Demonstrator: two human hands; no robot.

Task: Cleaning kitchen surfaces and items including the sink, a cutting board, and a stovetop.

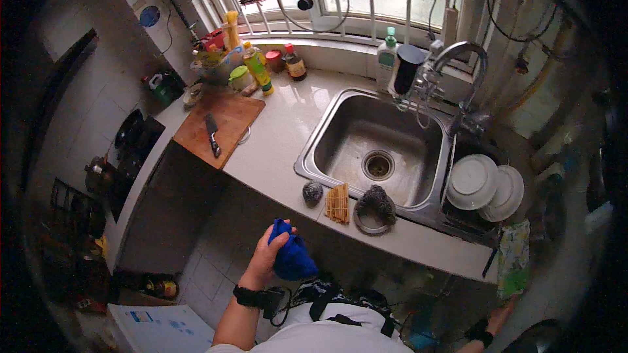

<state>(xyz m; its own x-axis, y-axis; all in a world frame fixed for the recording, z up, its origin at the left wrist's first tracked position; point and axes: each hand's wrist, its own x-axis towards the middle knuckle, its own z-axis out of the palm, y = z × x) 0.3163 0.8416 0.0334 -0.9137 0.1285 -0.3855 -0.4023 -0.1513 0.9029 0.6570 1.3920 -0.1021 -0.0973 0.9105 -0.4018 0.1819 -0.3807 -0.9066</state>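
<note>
My left hand (271, 250) grips a crumpled blue cloth (293, 257) in front of the counter edge. At the lower right, my right hand (501, 313) reaches towards the lower end of a green-and-white patterned packet or cloth (513, 257). Its fingers are dim there, and whether they grip it cannot be made out. Along the sink's front edge lie a round steel-wool ball (312, 192), a bundle of bamboo strips (337, 203) and a dark scouring pad (378, 201) on a round metal dish (374, 225). Behind them is the stainless-steel sink (338, 142).
A knife (213, 135) lies on a wooden cutting board (235, 117) at the left. White plates (472, 181) stand in a dark rack right of the sink, below a curved faucet (478, 54). Bottles (295, 63) line the windowsill side. A white appliance top (162, 328) is at lower left.
</note>
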